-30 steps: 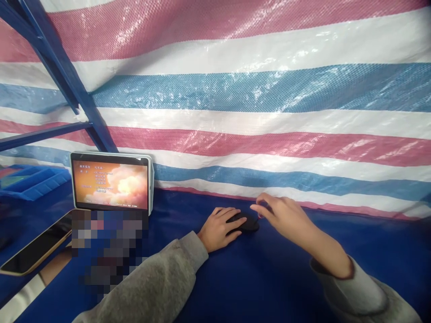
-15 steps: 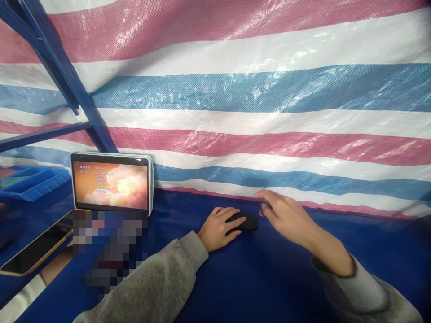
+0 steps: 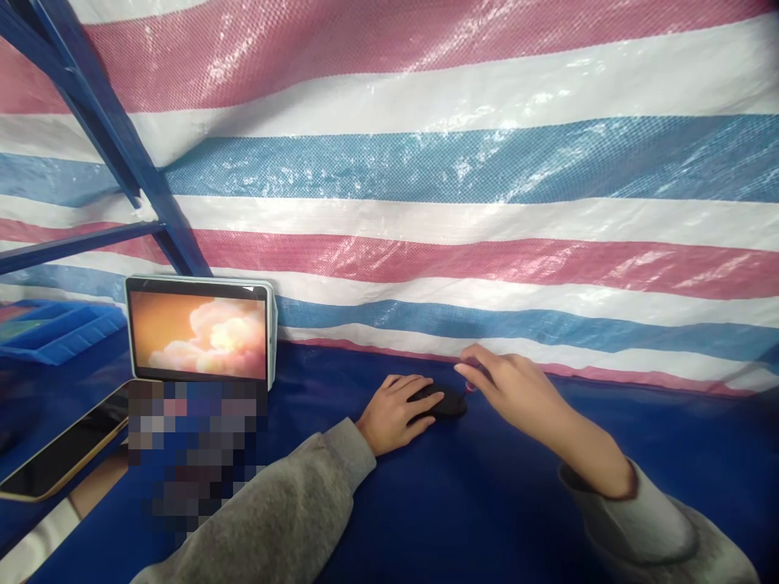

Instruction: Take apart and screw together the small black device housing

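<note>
A black, rounded object that looks like a computer mouse [image 3: 449, 402] lies on the blue table. My left hand [image 3: 394, 415] grips it from the left, fingers spread over its top and side and covering much of it. Above its right end, my right hand [image 3: 508, 389] pinches a small screwdriver [image 3: 470, 388] with a reddish, partly clear handle between thumb and fingers. The thin dark tip points down at the mouse's right end. Most of the handle is hidden by my fingers, and the exact contact point is too small to make out.
A tablet [image 3: 198, 328] in a pale case stands at left, with a phone [image 3: 66, 442] in front, over another person's forearm [image 3: 101, 487]. A blue divided tray [image 3: 66, 332] sits farther left. Behind the blue table [image 3: 438, 519] hangs a striped tarp [image 3: 462, 162]; a blue metal frame [image 3: 131, 154] slants beside it.
My right fingers shifted on the screwdriver handle, spreading slightly, then pinching again at nearly the same place. My left hand and the mouse stayed still. Text vanished from the tablet screen.
</note>
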Demonstrator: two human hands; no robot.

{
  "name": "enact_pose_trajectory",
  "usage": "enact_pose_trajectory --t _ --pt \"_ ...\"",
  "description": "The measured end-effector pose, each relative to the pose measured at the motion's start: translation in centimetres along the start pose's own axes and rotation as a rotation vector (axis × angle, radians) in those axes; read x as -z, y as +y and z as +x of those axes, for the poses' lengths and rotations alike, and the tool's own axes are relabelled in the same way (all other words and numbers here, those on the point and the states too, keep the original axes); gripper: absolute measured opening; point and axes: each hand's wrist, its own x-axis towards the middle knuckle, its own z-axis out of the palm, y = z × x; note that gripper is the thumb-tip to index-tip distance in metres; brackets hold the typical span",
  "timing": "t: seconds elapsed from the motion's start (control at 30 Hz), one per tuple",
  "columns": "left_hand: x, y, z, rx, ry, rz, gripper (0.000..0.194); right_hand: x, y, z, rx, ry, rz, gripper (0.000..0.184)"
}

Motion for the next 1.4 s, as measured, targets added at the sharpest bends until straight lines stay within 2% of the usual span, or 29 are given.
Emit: enact_pose_trajectory --t 0.17,0.3,0.47,0.6,0.9,1.07,1.17,1.27,1.4 --pt "0.0 0.0 0.0 -0.002 0.001 0.000 0.037 -0.1 -0.1 0.0 0.038 0.016 0.017 0.029" --pt "0.1 0.0 0.0 -0.007 0.001 0.007 0.037 -0.3 0.0 0.0 -0.011 -0.005 0.000 0.030" --pt "-0.1 0.0 -0.1 -0.005 0.005 -0.002 0.037 -0.5 0.1 0.1 0.033 0.042 -0.005 0.027" --pt "-0.2 -0.1 -0.1 -0.006 0.001 -0.008 0.037 -0.5 0.1 0.0 0.015 0.032 0.002 0.030" --pt "0.0 0.1 0.0 -0.003 -0.001 -0.005 0.037 -0.5 0.1 0.2 -0.015 0.100 0.017 0.037" --pt "0.0 0.0 -0.1 0.007 -0.010 -0.010 0.037 -0.8 -0.4 0.1 0.083 0.170 0.307 0.037" --pt "0.1 0.1 0.0 0.004 -0.009 -0.005 0.037 -1.1 -0.5 0.2 0.012 0.236 0.457 0.032" --pt "0.1 0.1 0.0 -0.005 -0.003 0.005 0.037 -1.3 -0.4 0.3 -0.064 0.308 0.450 0.028" --pt "0.0 0.1 0.0 -0.013 0.005 0.008 0.037 -1.4 -0.1 0.4 -0.005 0.377 0.310 0.028"
